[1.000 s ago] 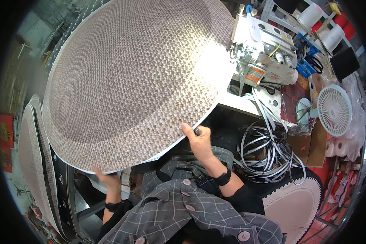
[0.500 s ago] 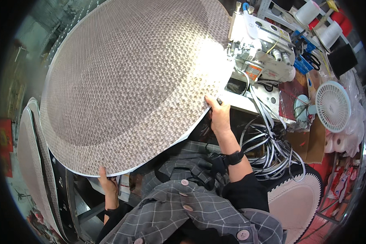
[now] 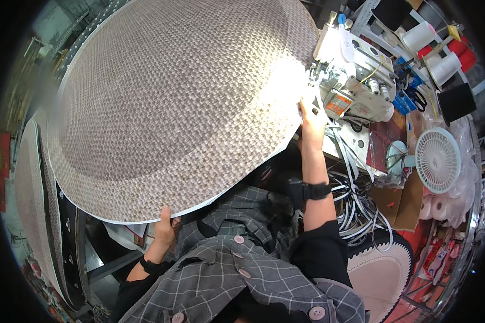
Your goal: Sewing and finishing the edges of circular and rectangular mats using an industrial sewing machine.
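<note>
Woven round mat (image 3: 172,102): left hand (image 3: 164,229) grips near rim, right hand (image 3: 311,121) at machine-side edge.

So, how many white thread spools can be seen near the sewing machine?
2. One white spool stands at the top right behind the sewing machine; the other white spool is just right of and below it. More may be hidden.

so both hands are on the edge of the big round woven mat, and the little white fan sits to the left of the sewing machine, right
Not quite. The left hand and right hand do grip the edge of the round woven mat, but the white fan sits to the right of the sewing machine, not the left. The head view shows this.
</note>
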Tool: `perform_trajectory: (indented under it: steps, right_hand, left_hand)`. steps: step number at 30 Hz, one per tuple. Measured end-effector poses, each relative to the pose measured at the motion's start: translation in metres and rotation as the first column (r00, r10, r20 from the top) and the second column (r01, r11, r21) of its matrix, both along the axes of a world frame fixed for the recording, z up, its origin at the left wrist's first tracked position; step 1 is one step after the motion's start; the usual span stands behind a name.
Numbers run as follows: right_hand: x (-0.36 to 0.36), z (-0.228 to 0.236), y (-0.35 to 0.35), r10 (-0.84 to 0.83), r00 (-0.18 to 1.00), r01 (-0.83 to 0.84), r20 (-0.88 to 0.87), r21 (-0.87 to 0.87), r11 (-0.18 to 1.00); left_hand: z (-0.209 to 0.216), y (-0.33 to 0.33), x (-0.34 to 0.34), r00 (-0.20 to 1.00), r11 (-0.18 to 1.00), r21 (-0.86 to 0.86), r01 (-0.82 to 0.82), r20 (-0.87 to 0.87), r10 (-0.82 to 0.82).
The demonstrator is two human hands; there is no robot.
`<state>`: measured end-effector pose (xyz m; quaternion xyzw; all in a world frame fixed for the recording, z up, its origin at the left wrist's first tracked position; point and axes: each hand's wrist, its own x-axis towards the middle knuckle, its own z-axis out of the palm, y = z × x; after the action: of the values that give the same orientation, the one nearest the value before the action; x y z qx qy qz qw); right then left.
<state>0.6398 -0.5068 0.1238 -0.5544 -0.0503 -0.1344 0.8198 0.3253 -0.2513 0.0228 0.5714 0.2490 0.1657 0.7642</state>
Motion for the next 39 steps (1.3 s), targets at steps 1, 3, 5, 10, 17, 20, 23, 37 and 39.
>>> perform_trajectory:
  steps: [1,3,5,10,17,20,23,37,39]
  right_hand:
    - [-0.016,0.001,0.005,0.009,1.000,-0.009,0.001,-0.004,1.000]
    - [-0.060,-0.001,0.019,0.058,0.982,-0.088,-0.182,-0.160,0.983]
    - [-0.109,-0.010,0.032,0.184,0.957,-0.232,-0.225,-0.214,0.949]
    - [-0.200,-0.044,0.082,0.443,0.885,-0.466,-0.145,-0.221,0.857]
    - [-0.228,-0.038,0.115,0.506,0.835,-0.530,-0.217,-0.064,0.846]
    - [-0.226,-0.037,0.117,0.450,0.870,-0.470,-0.202,-0.062,0.880]
    - [-0.219,-0.053,0.115,0.392,0.896,-0.430,-0.210,-0.180,0.885]
    - [-0.173,-0.025,0.101,0.339,0.894,-0.337,-0.293,0.059,0.940]
    - [-0.161,-0.024,0.105,0.268,0.937,-0.263,-0.225,0.051,0.963]
  left_hand:
    - [0.002,-0.005,0.003,1.000,1.000,0.013,-0.007,-0.016,0.008]
    - [0.006,-0.009,0.005,0.999,0.999,0.050,-0.010,-0.038,0.012]
    - [-0.001,-0.008,0.003,0.987,0.988,-0.014,0.156,0.047,-0.155]
    - [0.004,-0.027,0.018,0.986,0.986,0.003,0.165,0.020,-0.165]
    - [0.009,-0.037,0.023,0.973,0.970,-0.074,0.231,0.012,-0.231]
    - [0.018,-0.035,0.025,0.938,0.937,0.037,0.346,-0.038,-0.345]
    - [0.010,-0.008,0.013,0.810,0.800,0.133,0.585,-0.132,-0.571]
    - [0.021,0.162,-0.142,0.907,0.912,-0.029,-0.409,0.094,0.410]
    - [0.017,0.152,-0.135,0.889,0.895,0.015,-0.445,0.128,0.440]
